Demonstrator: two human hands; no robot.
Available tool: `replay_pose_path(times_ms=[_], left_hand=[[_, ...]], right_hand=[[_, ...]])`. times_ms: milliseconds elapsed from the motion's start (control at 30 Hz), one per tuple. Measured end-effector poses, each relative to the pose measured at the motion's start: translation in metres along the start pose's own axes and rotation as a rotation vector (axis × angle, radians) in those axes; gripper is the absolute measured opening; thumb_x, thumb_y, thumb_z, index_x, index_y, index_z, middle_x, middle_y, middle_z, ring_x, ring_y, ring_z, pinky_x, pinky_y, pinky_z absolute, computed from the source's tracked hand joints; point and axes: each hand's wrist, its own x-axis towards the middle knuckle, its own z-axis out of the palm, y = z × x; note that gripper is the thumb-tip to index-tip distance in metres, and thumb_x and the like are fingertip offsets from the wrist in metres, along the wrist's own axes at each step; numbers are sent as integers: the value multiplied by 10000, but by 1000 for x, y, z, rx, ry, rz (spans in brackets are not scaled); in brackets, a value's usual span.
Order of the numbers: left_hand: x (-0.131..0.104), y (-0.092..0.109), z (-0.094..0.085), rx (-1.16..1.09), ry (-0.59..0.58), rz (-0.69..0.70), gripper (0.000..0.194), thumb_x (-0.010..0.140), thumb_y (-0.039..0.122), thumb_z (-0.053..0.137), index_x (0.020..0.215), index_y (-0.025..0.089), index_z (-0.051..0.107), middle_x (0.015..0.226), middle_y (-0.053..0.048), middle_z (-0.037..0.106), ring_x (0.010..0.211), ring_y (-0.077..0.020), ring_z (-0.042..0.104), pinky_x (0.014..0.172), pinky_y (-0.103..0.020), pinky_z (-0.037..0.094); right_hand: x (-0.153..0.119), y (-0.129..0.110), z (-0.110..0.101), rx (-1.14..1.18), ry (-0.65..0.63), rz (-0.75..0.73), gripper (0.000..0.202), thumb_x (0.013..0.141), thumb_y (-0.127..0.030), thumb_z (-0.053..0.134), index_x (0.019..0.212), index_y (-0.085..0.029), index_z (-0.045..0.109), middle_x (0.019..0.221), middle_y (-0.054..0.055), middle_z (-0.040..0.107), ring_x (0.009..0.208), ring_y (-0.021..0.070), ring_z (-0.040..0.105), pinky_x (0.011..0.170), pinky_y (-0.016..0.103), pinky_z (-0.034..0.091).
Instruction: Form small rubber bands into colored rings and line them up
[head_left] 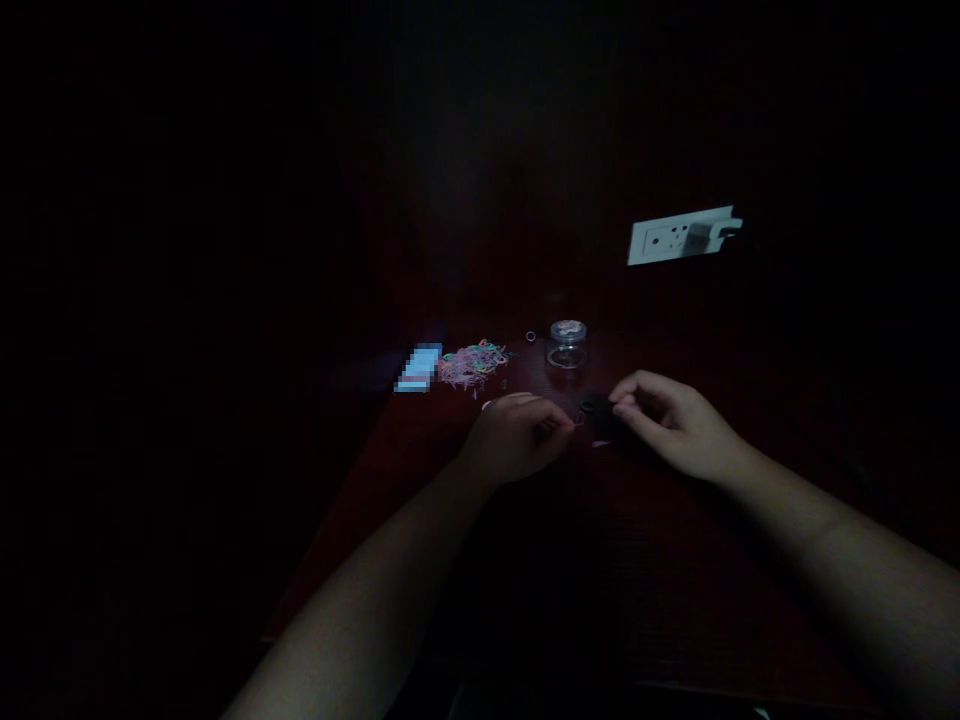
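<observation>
Above the dark red tabletop [660,570], my left hand [517,437] has its thumb and index finger pinched on a small thin loop that looks like a rubber band [579,419]. To its right, my right hand [671,420] is curled with thumb and fingertips close together; whatever they hold, if anything, is too dark to make out. Between the two hands lies a small dark ring-shaped band [587,407]. A pale scrap [601,443] rests just below it. Beyond my left hand spreads a tangled pile of colourful rubber bands [474,363].
A clear lidded jar [568,352] stands behind my hands, with a small pale ring [530,336] to its left. A lit, blurred-out screen [420,367] is beside the pile. On the wall at right, a socket panel [649,243] holds a plug. Deep shadow hides the surroundings.
</observation>
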Motion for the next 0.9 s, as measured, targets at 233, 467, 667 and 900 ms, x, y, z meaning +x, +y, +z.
replay_pose_path(times_ms=[233, 467, 667, 900], left_hand=[[1, 2, -1, -30, -65, 1, 109, 860, 279, 596, 852, 210, 680, 757, 20, 696, 721, -128, 617, 716, -279, 489], [1, 4, -1, -52, -76, 1, 95, 851, 264, 614, 884, 213, 687, 772, 18, 704, 733, -131, 623, 729, -282, 495], [1, 2, 0, -71, -101, 11, 106, 859, 266, 605, 918, 226, 683, 791, 20, 712, 738, -133, 633, 761, -307, 507], [0, 2, 0, -77, -122, 11, 117, 858, 261, 606, 934, 234, 690, 811, 19, 712, 755, -133, 638, 758, -301, 504]], right_hand=[[-2, -9, 13, 37, -140, -129, 264, 888, -298, 603, 1141, -228, 634, 841, 25, 566, 715, 152, 547, 627, 284, 471], [-1, -8, 15, 29, -110, -153, 220, 893, -283, 596, 1095, -221, 658, 812, 20, 557, 696, 149, 542, 622, 289, 473], [-1, -12, 15, 8, -132, -132, 252, 892, -291, 595, 1131, -230, 649, 832, 26, 575, 724, 160, 556, 639, 302, 485], [-1, -13, 14, -6, -152, -139, 165, 903, -290, 578, 990, -201, 687, 764, 17, 555, 676, 149, 535, 608, 287, 452]])
